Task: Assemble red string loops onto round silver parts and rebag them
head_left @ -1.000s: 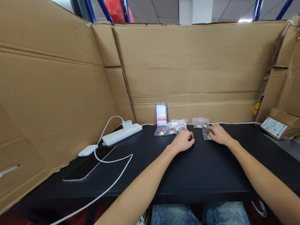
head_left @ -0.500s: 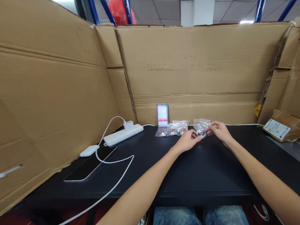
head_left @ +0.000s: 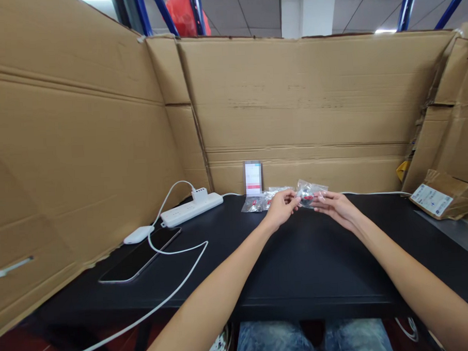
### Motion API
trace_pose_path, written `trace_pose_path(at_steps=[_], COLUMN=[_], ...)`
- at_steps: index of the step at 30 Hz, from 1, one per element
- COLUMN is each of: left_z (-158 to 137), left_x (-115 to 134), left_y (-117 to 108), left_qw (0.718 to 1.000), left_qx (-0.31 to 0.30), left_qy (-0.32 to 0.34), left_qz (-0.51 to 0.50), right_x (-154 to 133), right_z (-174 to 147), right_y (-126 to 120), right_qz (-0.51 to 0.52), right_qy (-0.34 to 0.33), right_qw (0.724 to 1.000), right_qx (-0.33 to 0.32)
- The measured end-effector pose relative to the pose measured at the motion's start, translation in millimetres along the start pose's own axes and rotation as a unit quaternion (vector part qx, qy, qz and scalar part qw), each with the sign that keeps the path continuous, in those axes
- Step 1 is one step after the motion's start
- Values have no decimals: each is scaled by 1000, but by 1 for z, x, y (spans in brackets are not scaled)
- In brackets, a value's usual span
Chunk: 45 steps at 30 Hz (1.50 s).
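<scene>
A small clear plastic bag [head_left: 309, 187] with something red and shiny metallic inside is between my hands, near the back of the black table. My left hand [head_left: 282, 208] pinches its left edge between thumb and fingers. At its right side, my right hand [head_left: 334, 206] grips it with fairly straight fingers. What exactly lies inside is too small to make out. More clear bags [head_left: 254, 202] with red and silvery contents lie just left, partly hidden behind my left hand. A phone with a lit, blurred screen [head_left: 253, 179] stands upright behind them.
Cardboard walls [head_left: 300, 100] enclose the table [head_left: 300, 266] on the back and sides. To the left are a white power strip [head_left: 191, 209], a dark tablet-like device [head_left: 140, 257] and a looping white cable [head_left: 177, 287]. A labelled brown package [head_left: 432, 200] lies at the right.
Both hands have shifted slightly, the left one leftward and up. The bag between them has turned and risen a little; the right fingers have straightened.
</scene>
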<state>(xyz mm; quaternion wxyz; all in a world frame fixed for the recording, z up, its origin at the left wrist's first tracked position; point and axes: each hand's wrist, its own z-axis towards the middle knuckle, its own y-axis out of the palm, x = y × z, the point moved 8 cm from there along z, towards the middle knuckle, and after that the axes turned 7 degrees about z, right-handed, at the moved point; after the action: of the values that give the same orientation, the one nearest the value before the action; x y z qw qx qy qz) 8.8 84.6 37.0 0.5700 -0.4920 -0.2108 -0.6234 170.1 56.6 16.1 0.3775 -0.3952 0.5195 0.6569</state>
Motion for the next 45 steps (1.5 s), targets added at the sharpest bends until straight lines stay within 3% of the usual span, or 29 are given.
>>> trace_pose_path(at_steps=[7,14,22,26,31,36,41,45], left_z=[-4,-10,-3,-3,-6,-8,-11,-14], left_x=[3,7,-3,-6,-12,-10,-7,-7], left_y=[2,17,5,-4,-11,-10,7,21], left_qw=[998,993,998,996,979,973,973,971], left_qx=[-58,-113,-47,5,50,52,-31,-102], left_qy=[3,-20,-45,-76,-136,-140,-136,-143], left_qz=[17,-17,25,-42,-141,-178,-183,-164], right_x=[3,-7,-5,-4,-5,3,14,12], right_z=[-2,2,3,6,8,-1,-4,-1], right_y=[9,-6,-27,-44,-60,-40,4,-2], right_qz=[-50,-111,-6,52,31,28,-50,-98], right_qy=[-18,-79,-66,-42,-20,34,57,33], right_qw=[998,991,988,985,985,987,997,993], right_qx=[-30,17,136,159,167,154,32,53])
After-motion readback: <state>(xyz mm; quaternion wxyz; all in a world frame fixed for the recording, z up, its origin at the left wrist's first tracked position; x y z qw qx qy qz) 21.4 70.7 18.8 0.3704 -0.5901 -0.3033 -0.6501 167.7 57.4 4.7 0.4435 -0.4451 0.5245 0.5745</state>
